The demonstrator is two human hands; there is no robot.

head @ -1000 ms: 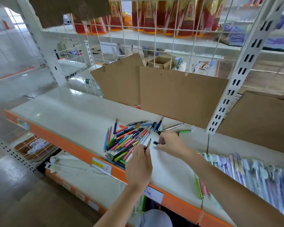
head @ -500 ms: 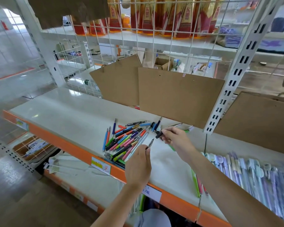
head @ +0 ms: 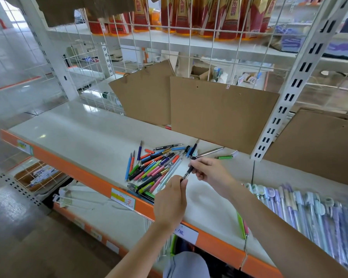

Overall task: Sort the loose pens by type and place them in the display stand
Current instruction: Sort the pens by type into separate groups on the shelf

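Observation:
A heap of loose coloured pens (head: 155,167) lies on the white shelf (head: 78,135). Just right of the heap my right hand (head: 211,173) pinches a black pen (head: 189,171) by its barrel, tip pointing down-left. My left hand (head: 172,199) is curled below it, fingertips meeting the pen's tip; what my left fingers hold is hidden behind the hand. A silver pen (head: 211,152) and a green pen (head: 224,157) lie apart behind my right hand. Two more pens, green and pink (head: 242,225), lie near the shelf's front edge.
Rows of packaged pale purple pens (head: 309,209) fill the shelf at right. Cardboard sheets (head: 219,113) lean against the wire grid at the back. A white slotted upright (head: 289,97) stands right of them. The orange shelf edge (head: 78,173) runs in front; a lower shelf holds a basket (head: 38,177).
My right hand lifted a black pen off the shelf and brought it down-left to my left hand, which rose slightly to meet its tip.

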